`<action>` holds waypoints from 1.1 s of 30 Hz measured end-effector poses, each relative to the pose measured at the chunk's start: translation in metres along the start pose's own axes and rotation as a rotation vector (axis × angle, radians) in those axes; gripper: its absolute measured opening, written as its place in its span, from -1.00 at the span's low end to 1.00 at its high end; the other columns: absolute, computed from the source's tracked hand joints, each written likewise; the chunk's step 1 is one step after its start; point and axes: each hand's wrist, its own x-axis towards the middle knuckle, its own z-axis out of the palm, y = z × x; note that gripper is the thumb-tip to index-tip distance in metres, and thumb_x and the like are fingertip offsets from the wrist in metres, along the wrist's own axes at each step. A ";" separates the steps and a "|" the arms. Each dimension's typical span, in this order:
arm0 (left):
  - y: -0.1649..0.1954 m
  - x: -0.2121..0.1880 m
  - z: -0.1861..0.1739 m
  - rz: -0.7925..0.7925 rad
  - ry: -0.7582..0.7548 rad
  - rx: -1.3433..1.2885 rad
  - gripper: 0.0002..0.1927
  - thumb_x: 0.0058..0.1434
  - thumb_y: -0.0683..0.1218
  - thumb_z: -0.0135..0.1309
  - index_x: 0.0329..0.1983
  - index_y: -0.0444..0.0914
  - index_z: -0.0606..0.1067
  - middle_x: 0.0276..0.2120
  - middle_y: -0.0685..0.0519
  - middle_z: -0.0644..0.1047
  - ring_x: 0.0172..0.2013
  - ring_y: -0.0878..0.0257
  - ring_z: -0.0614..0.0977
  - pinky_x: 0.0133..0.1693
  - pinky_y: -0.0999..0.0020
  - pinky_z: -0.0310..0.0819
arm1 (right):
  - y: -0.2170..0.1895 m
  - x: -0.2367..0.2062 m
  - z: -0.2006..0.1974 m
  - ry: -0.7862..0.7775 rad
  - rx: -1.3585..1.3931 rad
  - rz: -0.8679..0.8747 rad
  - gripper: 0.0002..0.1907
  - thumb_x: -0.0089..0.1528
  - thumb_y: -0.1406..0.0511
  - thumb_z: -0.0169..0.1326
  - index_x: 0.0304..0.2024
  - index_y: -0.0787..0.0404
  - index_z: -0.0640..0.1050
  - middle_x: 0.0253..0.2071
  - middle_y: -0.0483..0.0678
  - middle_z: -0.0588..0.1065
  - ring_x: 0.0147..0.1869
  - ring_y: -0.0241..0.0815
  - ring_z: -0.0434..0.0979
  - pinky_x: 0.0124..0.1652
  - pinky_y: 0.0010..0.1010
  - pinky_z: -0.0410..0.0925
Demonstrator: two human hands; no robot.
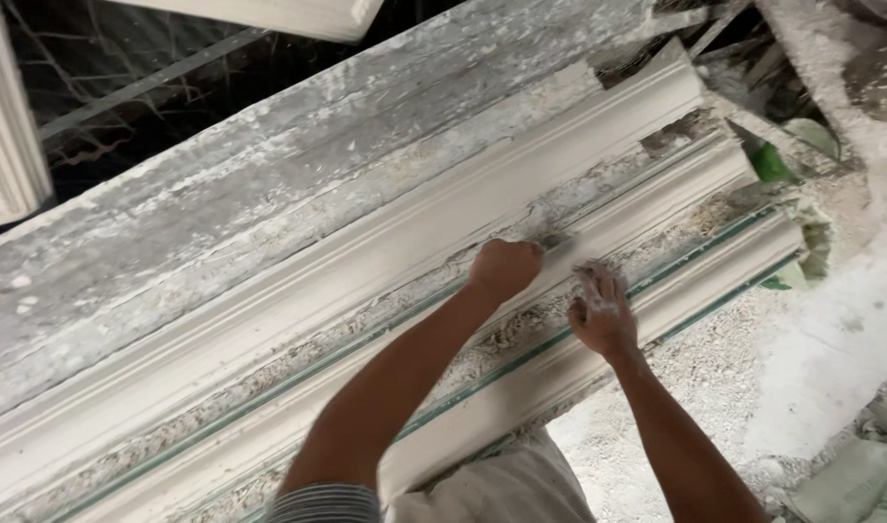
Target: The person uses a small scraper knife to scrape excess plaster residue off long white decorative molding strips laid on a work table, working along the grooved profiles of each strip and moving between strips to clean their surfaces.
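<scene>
At six o'clock, nearest the camera, a striped sleeve (pixel 325 504) and a pale cloth (pixel 502 489) fill the lower edge; from them both bare forearms reach up toward the centre. The right hand (pixel 603 312), dusted white, lies at about four o'clock of centre with fingers spread and open, palm down on the rough fibre-strewn plaster strip (pixel 521 334), holding nothing. The left hand (pixel 504 266), just beside it toward eleven o'clock, is closed in a fist and pressed against the white moulded cornice (pixel 385 266); whether it grips a tool I cannot tell, though a small dark tip shows at its two o'clock side. The cornice runs diagonally from eight o'clock to two o'clock, with thin green edges (pixel 695 257) alongside; beyond it a grey plaster-crusted board (pixel 269 165) lies parallel; at one o'clock sits rubble (pixel 850 68); at three o'clock a white dusty floor (pixel 831 349).
</scene>
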 end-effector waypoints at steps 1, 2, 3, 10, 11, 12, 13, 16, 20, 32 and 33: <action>-0.004 -0.005 -0.002 -0.011 -0.015 -0.004 -0.88 0.21 -0.13 0.06 -0.26 -0.22 0.58 -0.41 -0.03 0.64 -0.46 0.05 0.69 -0.54 0.10 0.56 | 0.001 0.000 0.000 0.001 -0.042 -0.016 -0.33 0.19 0.19 0.04 0.37 0.12 0.34 0.44 0.11 0.18 0.44 0.38 0.22 0.36 0.23 0.18; -0.011 -0.016 -0.003 -0.044 -0.115 0.007 -0.84 0.23 -0.15 0.04 -0.15 -0.23 0.55 -0.46 -0.03 0.65 -0.50 0.06 0.69 -0.57 0.13 0.55 | 0.003 -0.001 0.001 -0.002 -0.077 -0.031 -0.31 0.17 0.18 0.06 0.37 0.13 0.34 0.43 0.12 0.17 0.43 0.39 0.21 0.37 0.25 0.15; -0.020 -0.034 -0.009 -0.077 -0.218 0.018 -0.78 0.26 -0.17 0.03 -0.03 -0.25 0.53 -0.50 -0.04 0.65 -0.55 0.07 0.70 -0.59 0.15 0.55 | 0.004 -0.001 0.001 -0.007 -0.109 -0.042 -0.30 0.15 0.17 0.08 0.36 0.14 0.34 0.43 0.12 0.16 0.43 0.40 0.20 0.38 0.26 0.13; -0.083 -0.238 -0.066 -0.024 -0.569 0.247 -0.50 0.41 -0.13 -0.06 0.41 -0.20 0.22 -0.28 -0.08 0.56 -0.74 0.35 0.46 -0.79 0.42 0.37 | 0.011 0.001 0.010 -0.095 -0.104 0.028 -0.26 0.17 0.17 0.08 0.42 0.05 0.28 0.45 0.13 0.11 0.52 0.32 0.12 0.42 0.25 -0.02; -0.088 -0.261 -0.071 0.010 -0.455 0.250 -0.51 0.37 -0.11 -0.03 0.36 -0.22 0.27 -0.22 -0.05 0.56 -0.76 0.37 0.44 -0.82 0.42 0.33 | 0.011 0.001 0.012 -0.098 -0.108 0.030 -0.27 0.18 0.17 0.07 0.43 0.03 0.28 0.45 0.12 0.12 0.52 0.29 0.13 0.44 0.25 -0.05; -0.091 -0.274 -0.071 0.023 -0.434 0.274 -0.48 0.35 -0.13 -0.02 0.38 -0.22 0.27 -0.23 -0.03 0.56 -0.74 0.36 0.43 -0.79 0.41 0.31 | 0.012 0.002 0.013 -0.098 -0.113 0.025 -0.27 0.20 0.17 0.07 0.44 0.02 0.27 0.45 0.11 0.12 0.53 0.26 0.13 0.47 0.26 -0.09; -0.092 -0.284 -0.070 0.036 -0.414 0.299 -0.45 0.33 -0.14 0.00 0.40 -0.22 0.27 -0.24 -0.02 0.55 -0.71 0.36 0.41 -0.76 0.39 0.29 | 0.012 0.002 0.014 -0.098 -0.108 0.022 -0.28 0.20 0.17 0.07 0.43 0.02 0.28 0.45 0.11 0.12 0.53 0.25 0.13 0.47 0.26 -0.09; -0.085 -0.273 -0.046 0.041 -0.320 0.266 -0.50 0.34 -0.12 -0.03 0.35 -0.24 0.29 -0.23 -0.12 0.55 -0.76 0.36 0.42 -0.83 0.44 0.28 | 0.011 0.003 0.015 -0.093 -0.101 0.016 -0.28 0.19 0.17 0.08 0.41 0.03 0.29 0.45 0.12 0.13 0.54 0.22 0.13 0.47 0.28 -0.10; -0.055 -0.188 0.001 -0.041 -0.347 0.141 -0.53 0.42 -0.13 -0.14 0.37 -0.33 0.23 -0.23 -0.26 0.53 -0.74 0.29 0.49 -0.86 0.39 0.33 | 0.005 0.004 0.011 -0.075 -0.102 -0.012 -0.28 0.16 0.17 0.10 0.39 0.04 0.30 0.44 0.11 0.14 0.52 0.23 0.15 0.48 0.29 -0.07; -0.017 -0.079 0.005 -0.026 -0.058 0.128 -0.68 0.37 -0.15 0.00 0.15 -0.33 0.46 -0.30 -0.09 0.62 -0.53 0.08 0.68 -0.62 0.16 0.53 | -0.005 0.006 -0.001 0.020 -0.153 -0.039 -0.30 0.19 0.14 0.09 0.39 0.08 0.33 0.46 0.13 0.15 0.48 0.26 0.22 0.39 0.25 0.13; -0.018 -0.078 0.005 -0.008 -0.057 0.151 -0.65 0.31 -0.15 0.02 0.14 -0.33 0.47 -0.32 -0.11 0.61 -0.56 0.08 0.68 -0.66 0.16 0.53 | -0.005 0.005 0.000 0.048 -0.167 -0.061 -0.31 0.19 0.13 0.10 0.38 0.08 0.34 0.45 0.14 0.16 0.48 0.22 0.24 0.39 0.28 0.13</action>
